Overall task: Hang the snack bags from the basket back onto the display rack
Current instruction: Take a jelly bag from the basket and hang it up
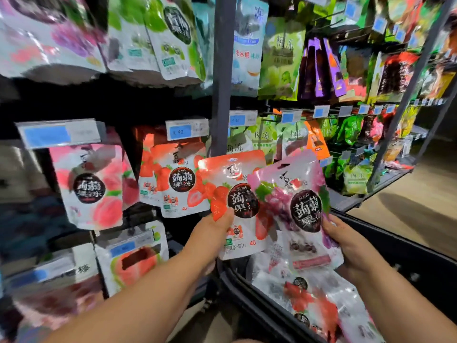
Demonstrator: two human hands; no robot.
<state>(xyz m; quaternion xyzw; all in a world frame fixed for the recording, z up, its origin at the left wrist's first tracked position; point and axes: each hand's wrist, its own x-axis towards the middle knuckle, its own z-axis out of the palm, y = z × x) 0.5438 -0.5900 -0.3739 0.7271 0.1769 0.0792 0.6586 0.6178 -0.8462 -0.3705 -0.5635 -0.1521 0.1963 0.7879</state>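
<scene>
Two snack bags held up at the display rack point(222, 70), over the basket point(420, 263).
The rack's grey post rises just behind both bags, and the black basket below holds more. The left hand point(212, 233) fingers grasp the strawberry bag point(235, 194) beside the hung strawberry bags point(178, 179). The right hand point(346, 241) fingers grasp the grape bag point(301, 201), which overlaps the strawberry bag's edge.

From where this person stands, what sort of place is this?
Most likely a shop's snack aisle. Snack bags hang in rows on a display rack, blue price tags sit above them, and a dark basket below holds more bags. The left hand holds a strawberry bag, the right hand a grape bag.
</scene>
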